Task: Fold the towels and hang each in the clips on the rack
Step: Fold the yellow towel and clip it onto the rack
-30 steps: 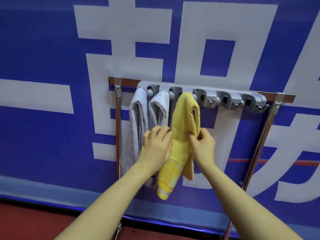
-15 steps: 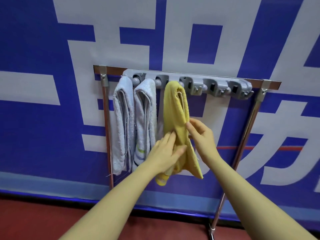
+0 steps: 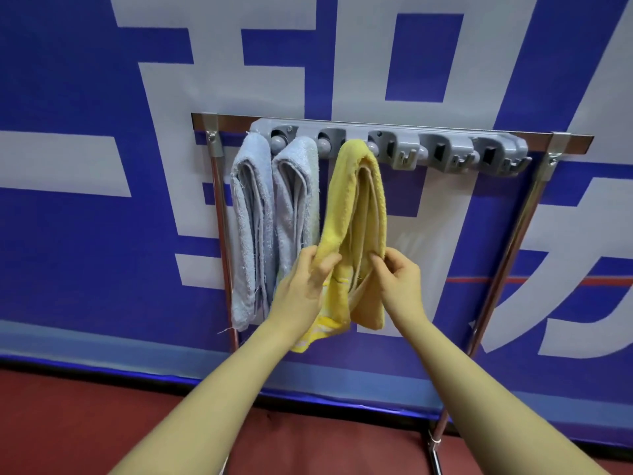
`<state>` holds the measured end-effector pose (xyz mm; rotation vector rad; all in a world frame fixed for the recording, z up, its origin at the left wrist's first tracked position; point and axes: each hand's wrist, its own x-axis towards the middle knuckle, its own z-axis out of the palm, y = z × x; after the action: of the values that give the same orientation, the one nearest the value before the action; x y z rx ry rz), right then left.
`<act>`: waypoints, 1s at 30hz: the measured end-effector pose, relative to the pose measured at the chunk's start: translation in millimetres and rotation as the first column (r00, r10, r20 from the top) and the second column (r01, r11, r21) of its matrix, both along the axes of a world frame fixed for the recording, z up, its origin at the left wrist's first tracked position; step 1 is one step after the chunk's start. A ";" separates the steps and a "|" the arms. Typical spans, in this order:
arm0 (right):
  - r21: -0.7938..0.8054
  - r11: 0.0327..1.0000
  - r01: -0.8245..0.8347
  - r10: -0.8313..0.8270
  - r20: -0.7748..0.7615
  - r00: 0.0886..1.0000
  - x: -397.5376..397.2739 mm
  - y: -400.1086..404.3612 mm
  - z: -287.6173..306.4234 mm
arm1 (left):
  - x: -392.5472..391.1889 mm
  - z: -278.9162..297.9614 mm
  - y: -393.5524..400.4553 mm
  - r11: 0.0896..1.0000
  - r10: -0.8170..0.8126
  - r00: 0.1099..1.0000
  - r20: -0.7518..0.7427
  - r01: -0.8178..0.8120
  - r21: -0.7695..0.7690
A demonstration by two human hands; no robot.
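Behind left hand (image 3: 303, 286), yellow towel (image 3: 356, 214) edge hidden

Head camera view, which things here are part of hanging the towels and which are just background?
Part of the job:
yellow towel
two grey towels
grey clip rail
metal rack
left hand
right hand

Just background:
blue and white banner
red floor

Three towels (image 3: 356, 214) hang side by side — rack's (image 3: 387, 145) left end.
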<state>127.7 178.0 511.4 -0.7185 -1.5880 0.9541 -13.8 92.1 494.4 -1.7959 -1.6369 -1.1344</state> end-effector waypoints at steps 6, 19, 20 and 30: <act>0.022 1.000 -0.005 0.005 0.001 1.000 15.2 -4.2 0.0 | -1.7 -7.4 11.4 0.987 0.135 0.986 -0.094 -0.126 0.099; -0.002 1.000 0.001 -0.001 -0.041 0.999 7.6 -16.0 2.7 | 17.4 -4.4 5.3 0.995 0.004 0.989 0.151 -0.019 0.094; 0.000 1.000 0.026 -0.026 -0.043 0.999 9.4 -15.4 2.4 | 13.7 -4.8 4.9 0.993 0.052 0.988 0.146 -0.067 0.096; -0.011 0.990 -0.141 0.140 -0.089 0.986 21.7 -28.6 10.5 | 33.1 -0.3 -0.7 0.998 0.047 0.994 0.097 -0.050 0.028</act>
<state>149.4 149.4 521.9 -0.5738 -1.5700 1.0890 19.3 91.5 494.0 -1.6977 -1.6988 -1.2343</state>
